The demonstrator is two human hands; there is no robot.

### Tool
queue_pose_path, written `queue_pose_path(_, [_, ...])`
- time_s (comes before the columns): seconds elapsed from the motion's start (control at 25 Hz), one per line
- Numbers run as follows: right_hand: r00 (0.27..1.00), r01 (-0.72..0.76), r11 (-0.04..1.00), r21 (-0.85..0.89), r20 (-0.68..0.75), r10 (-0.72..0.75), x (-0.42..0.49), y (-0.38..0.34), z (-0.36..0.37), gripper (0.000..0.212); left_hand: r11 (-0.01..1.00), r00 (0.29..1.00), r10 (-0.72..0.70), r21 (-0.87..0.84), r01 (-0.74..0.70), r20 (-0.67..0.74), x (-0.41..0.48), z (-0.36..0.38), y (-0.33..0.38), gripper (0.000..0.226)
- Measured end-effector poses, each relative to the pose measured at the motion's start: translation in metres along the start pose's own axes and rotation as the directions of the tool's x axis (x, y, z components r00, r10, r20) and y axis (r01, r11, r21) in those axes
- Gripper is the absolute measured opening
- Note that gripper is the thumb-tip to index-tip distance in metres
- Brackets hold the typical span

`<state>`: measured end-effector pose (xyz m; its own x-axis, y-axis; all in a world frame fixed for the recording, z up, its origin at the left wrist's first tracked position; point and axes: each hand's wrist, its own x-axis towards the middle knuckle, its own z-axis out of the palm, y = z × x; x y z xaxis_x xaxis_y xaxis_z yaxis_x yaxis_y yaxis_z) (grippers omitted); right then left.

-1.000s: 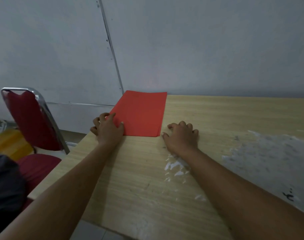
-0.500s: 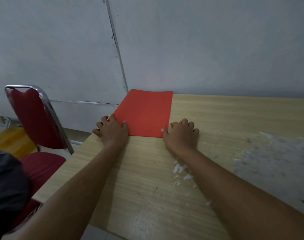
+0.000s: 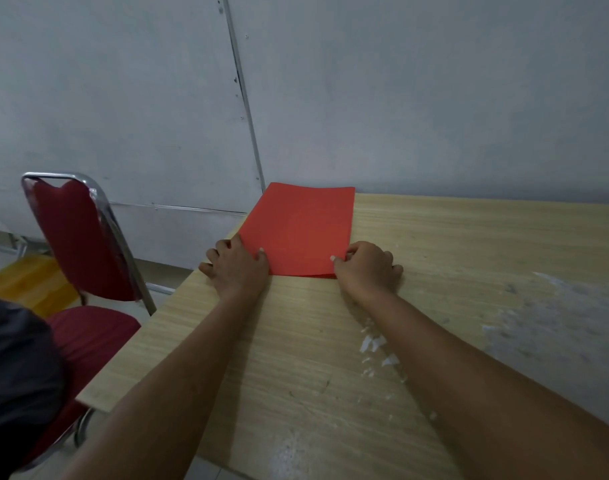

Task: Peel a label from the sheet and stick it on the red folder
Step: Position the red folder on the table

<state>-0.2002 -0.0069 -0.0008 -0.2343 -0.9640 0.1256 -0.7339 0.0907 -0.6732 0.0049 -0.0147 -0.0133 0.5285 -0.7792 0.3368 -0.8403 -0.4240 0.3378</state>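
- Two hands on the near corners of the red folder (image 3: 301, 230), flat on the wooden table (image 3: 469, 244) by the wall
- Left hand (image 3: 236, 268) at the near left corner, thumb on top of the red cover, other fingers curled by the side edge, looks like a light pinch
- Right hand (image 3: 367, 268) at the near right corner, thumb tip on the cover, fingers bent and partly under the edge, looks like a pinch too
- No label sheet anywhere in view, so no peeling yet; likely just setting the folder in place
- Best to pull gently with both hands at once, same speed, to keep the folder straight
- Best to keep the cover flat and not bend the thin corners
- Best to stop on a clean bit of table, away from the white scraps (image 3: 376, 344) and the big white smear (image 3: 556, 327)
- Compared with a moment back: right thumb now up on the folder corner, not just beside it on the wood
- Left hand still at the same corner
- Red chair (image 3: 78, 237) a bit more to the right in the view, so head turned a little, folder still at the far left end of the table
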Motion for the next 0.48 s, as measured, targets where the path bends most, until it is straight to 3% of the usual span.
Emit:
queue_pose_path(0.16, [0.999,-0.038,0.993,0.113,0.037,0.034,0.001,-0.005,-0.004,0.032,0.998,0.999,-0.024,-0.064,0.022,-0.033,0.001,-0.002,-0.003,0.051])
queue_pose_path(0.48, [0.998,0.026,0.991,0.132,0.055,-0.034,-0.003,0.014,-0.017,0.033,0.961,0.993,-0.075,-0.274,0.048,-0.087,-0.003,-0.006,-0.003,0.038])
